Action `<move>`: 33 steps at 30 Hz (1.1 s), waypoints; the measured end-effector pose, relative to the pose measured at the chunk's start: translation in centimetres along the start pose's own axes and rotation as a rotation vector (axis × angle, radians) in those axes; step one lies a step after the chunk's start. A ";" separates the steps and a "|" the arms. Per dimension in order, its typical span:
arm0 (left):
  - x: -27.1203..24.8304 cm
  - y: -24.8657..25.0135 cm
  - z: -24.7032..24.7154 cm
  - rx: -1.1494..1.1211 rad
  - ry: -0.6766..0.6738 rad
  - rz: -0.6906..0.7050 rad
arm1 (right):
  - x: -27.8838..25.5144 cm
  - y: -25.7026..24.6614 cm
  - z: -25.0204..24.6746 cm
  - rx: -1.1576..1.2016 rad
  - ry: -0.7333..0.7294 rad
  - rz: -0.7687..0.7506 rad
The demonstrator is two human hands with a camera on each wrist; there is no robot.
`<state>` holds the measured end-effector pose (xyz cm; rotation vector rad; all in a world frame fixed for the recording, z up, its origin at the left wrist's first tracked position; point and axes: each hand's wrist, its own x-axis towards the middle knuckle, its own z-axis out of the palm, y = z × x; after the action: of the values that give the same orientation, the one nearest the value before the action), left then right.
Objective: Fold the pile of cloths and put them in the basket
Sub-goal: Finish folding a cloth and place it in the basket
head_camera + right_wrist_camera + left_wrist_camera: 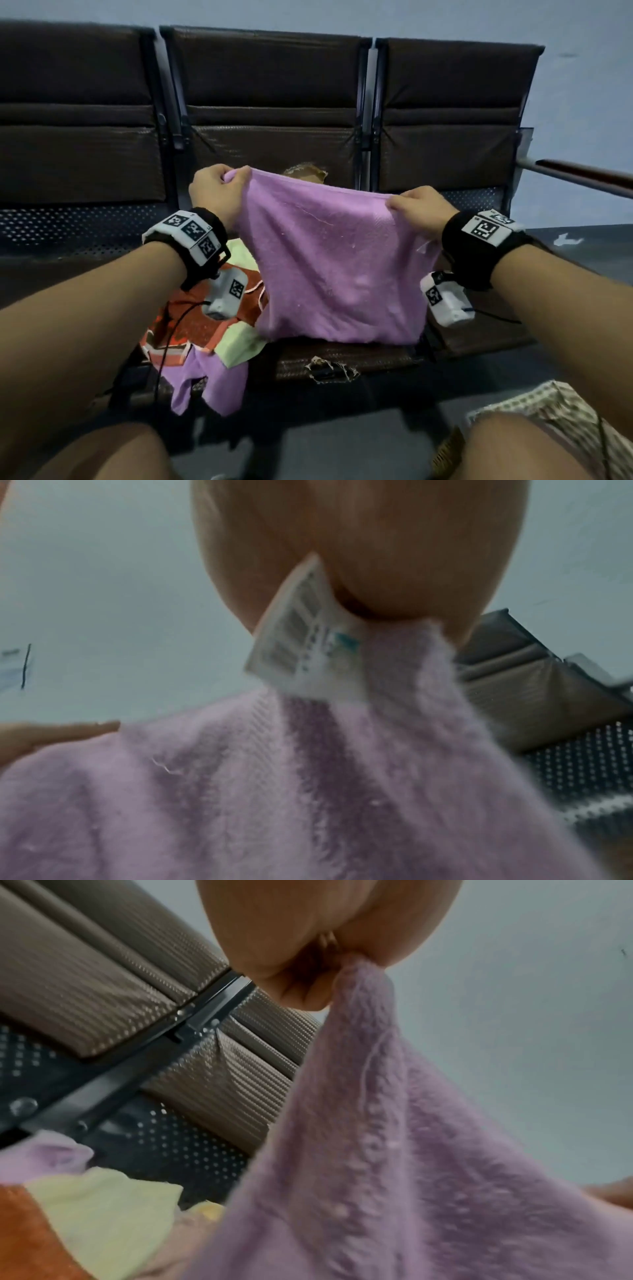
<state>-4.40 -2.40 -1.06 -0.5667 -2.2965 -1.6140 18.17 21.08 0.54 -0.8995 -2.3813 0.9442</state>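
Observation:
A purple cloth (329, 263) hangs spread out above the middle seat, held up by its two top corners. My left hand (219, 192) pinches the left corner, seen close up as the purple cloth (377, 1137) under my left hand (318, 955). My right hand (416, 205) pinches the right corner. In the right wrist view my right hand (359, 561) holds the purple cloth (274, 791) together with its white label (304, 637). A pile of cloths (205, 329), orange, pale green and purple, lies on the seat at the lower left. No basket is plainly in view.
A row of dark brown padded seats (274, 89) with metal frames runs across the back. The middle seat's front edge is torn (330, 371). A railing (582, 178) sticks out at the right. My knees fill the bottom corners.

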 end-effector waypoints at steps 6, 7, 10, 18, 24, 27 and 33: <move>-2.9 4.2 2.4 -0.447 -0.188 -0.183 | 0.1 -2.1 1.3 0.429 -0.047 0.147; -3.8 5.0 2.9 -0.496 -0.245 -0.180 | 0.0 -2.5 1.7 0.485 -0.067 0.151; -6.9 6.6 4.3 -0.573 -0.399 -0.110 | -0.7 -3.9 3.1 0.596 -0.123 0.139; -10.6 6.5 5.6 -0.528 -0.664 -0.151 | -3.0 -4.4 3.9 0.516 -0.233 0.128; -7.6 4.6 5.2 -0.466 -0.517 -0.192 | -3.1 -4.1 3.7 0.615 -0.454 0.042; -6.9 3.8 5.2 -0.516 -0.804 -0.238 | -3.2 -3.9 3.2 0.646 -0.507 0.011; -5.0 3.2 5.8 -0.427 -0.749 -0.212 | -1.3 -1.8 1.5 0.233 -0.407 0.024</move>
<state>1.56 3.21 -2.52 -1.2399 -2.5541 -2.3225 17.46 18.46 0.63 -0.6998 -2.5123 1.4998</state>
